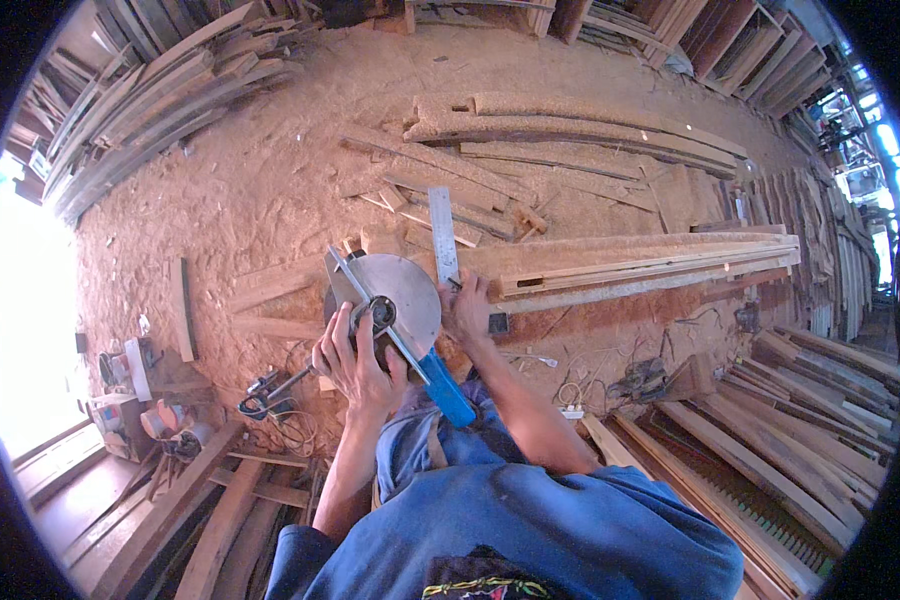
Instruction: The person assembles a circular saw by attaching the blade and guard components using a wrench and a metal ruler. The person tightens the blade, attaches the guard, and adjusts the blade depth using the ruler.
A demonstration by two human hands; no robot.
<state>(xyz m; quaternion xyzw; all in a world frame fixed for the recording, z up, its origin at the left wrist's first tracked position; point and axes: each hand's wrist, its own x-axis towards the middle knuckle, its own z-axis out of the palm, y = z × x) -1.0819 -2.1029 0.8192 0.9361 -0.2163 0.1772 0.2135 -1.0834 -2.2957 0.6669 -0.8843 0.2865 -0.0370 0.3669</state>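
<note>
A circular saw [402, 290] with a large pale round disc or guard and a blue body is tilted in front of my lap. My left hand [355, 360] is closed on its near left side, fingers at the dark round hub. Just right of the disc, my right hand [467, 308] is closed at the near end of a flat metal ruler [442, 225], which points away from me. A small dark thing shows at its fingertips; I cannot make out what. Beside that hand begins a long timber [650, 270] with a slot cut near its end.
More slotted beams [570, 125] and loose offcuts [440, 175] lie on the sawdust-covered floor ahead. Cords and a white power strip [571, 412] are at near right. Planks are stacked at far left [170, 100] and near right [760, 460]; tools [175, 425] sit at left.
</note>
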